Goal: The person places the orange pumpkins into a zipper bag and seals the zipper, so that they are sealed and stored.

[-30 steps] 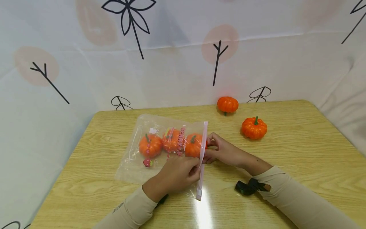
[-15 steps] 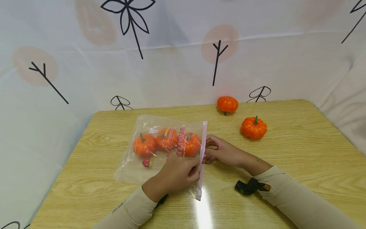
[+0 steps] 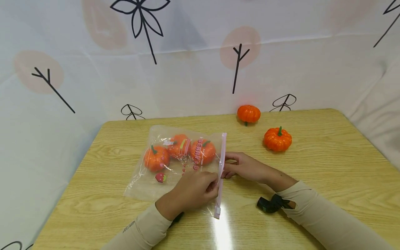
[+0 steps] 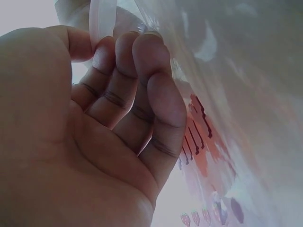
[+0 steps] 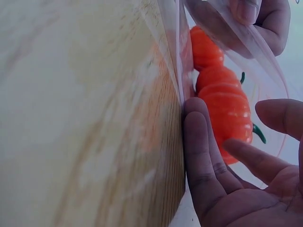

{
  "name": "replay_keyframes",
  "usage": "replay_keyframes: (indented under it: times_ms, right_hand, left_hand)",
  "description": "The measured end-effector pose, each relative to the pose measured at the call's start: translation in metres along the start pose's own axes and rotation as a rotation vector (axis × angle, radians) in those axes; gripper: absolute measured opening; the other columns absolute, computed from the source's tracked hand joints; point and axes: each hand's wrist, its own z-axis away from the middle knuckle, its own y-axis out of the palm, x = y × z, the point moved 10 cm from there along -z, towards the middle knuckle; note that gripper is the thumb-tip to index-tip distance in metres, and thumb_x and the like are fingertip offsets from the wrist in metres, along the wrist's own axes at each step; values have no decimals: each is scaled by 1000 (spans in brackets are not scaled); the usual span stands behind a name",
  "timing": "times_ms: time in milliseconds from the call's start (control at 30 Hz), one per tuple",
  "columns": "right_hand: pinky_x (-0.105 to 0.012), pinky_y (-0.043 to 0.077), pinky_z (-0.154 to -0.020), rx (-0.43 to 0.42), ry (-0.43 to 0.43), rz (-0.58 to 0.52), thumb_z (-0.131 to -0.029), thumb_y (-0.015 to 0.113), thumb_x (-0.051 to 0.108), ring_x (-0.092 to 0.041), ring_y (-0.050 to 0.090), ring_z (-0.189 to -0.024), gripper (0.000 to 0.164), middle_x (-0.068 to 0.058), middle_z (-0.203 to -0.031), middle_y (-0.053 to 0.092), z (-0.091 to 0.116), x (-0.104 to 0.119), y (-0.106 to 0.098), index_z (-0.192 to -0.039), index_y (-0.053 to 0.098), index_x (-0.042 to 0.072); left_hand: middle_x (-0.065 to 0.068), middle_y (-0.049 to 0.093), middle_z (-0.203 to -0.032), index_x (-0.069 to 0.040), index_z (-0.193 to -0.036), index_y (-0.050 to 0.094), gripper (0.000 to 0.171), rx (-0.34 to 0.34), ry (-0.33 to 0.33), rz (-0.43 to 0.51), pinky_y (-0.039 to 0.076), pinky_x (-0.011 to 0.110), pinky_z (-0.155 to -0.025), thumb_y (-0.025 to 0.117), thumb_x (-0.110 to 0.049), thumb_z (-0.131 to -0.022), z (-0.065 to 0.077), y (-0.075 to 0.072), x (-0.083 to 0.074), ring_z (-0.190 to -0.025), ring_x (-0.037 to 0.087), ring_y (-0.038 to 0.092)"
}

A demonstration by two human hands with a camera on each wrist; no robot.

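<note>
A clear plastic zip bag (image 3: 142,185) with pink print lies on the table, its pink-edged mouth facing right. Inside sit three small orange toy pumpkins: one at the left (image 3: 157,158), a middle one (image 3: 179,145) and one nearest the mouth (image 3: 203,151). My left hand (image 3: 195,191) pinches the bag's edge between thumb and fingertips, as the left wrist view also shows. At the mouth is my right hand (image 3: 243,167), its fingertips reaching just inside. In the right wrist view its fingers (image 5: 198,156) are extended, thumb apart, close to the nearest pumpkin.
Two more orange pumpkins stand outside the bag, one to the right (image 3: 277,140) and another upside down near the back edge (image 3: 248,114). Behind the wooden table (image 3: 328,156) hangs a patterned white cloth (image 3: 187,83). A white slider (image 3: 218,210) sits on the zip's near end.
The pumpkins in the bag have shifted left and deeper in. The one nearest the mouth has moved off from my right hand. My left hand keeps its place.
</note>
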Motion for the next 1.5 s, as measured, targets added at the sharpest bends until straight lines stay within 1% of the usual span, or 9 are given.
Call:
replay_keyframes:
  times_ms: [267,600,833,933,1000,1067,1200,1367,1500]
  right_hand:
    - [-34,58,-84,7,21,3,-102,54,18,-22,68,-97,41,-17,-112,69,-2,1,1,-139,51,1]
    - [-36,59,-82,-17,24,-10,-102,53,17,-25,69,-95,37,-17,-108,71,-2,3,-2,-134,55,-1]
    - [-36,59,-80,-60,26,34,-102,54,18,-25,70,-93,29,-15,-101,72,-3,3,-7,-123,60,-1]
    - [-35,59,-80,-80,25,63,-101,55,18,-24,71,-91,27,-14,-101,72,-2,3,-10,-122,61,0]
    - [-34,59,-80,-101,16,92,-101,56,17,-23,71,-91,26,-13,-103,72,-2,5,-12,-121,62,2]
    - [-34,58,-79,-138,3,149,-100,57,17,-22,71,-90,24,-12,-105,71,-1,6,-17,-120,64,5]
    - [-36,57,-82,-225,-30,313,-99,60,17,-23,70,-97,22,-11,-116,69,3,12,-27,-118,67,10]
    - [-43,58,-86,-339,-76,528,-98,60,13,-30,68,-105,23,-17,-125,65,6,29,-42,-118,67,5]
    - [-48,57,-87,-371,-75,609,-97,58,10,-37,64,-109,25,-20,-125,64,3,39,-55,-119,66,1]
  left_hand:
    - [-15,39,-60,-23,-70,49,21,28,-24,7,22,15,-48,63,-23,-85,0,1,2,-54,-2,33]
    - [-15,39,-61,-22,-70,49,21,30,-29,6,23,17,-48,63,-23,-85,0,1,4,-54,0,33]
    - [-14,39,-60,-22,-70,49,20,19,-33,-7,23,17,-47,63,-23,-84,0,0,5,-53,0,33]
    - [-15,40,-60,-22,-70,50,20,20,-35,-10,23,17,-47,64,-23,-84,0,0,5,-53,0,33]
    - [-15,40,-60,-22,-69,50,20,21,-38,-12,23,17,-47,64,-23,-84,0,0,5,-53,0,34]
    - [-14,40,-60,-22,-69,50,20,26,-41,-11,23,17,-47,64,-24,-84,0,0,5,-53,0,34]
    - [-15,39,-59,-23,-69,49,21,46,-47,-10,24,18,-48,63,-24,-85,0,3,5,-53,0,34]
    - [-15,38,-59,-23,-69,48,21,53,-51,-14,24,18,-48,63,-24,-85,0,4,5,-53,0,34]
    - [-14,38,-58,-23,-69,48,22,50,-47,-17,24,18,-48,62,-24,-85,0,3,4,-52,0,34]
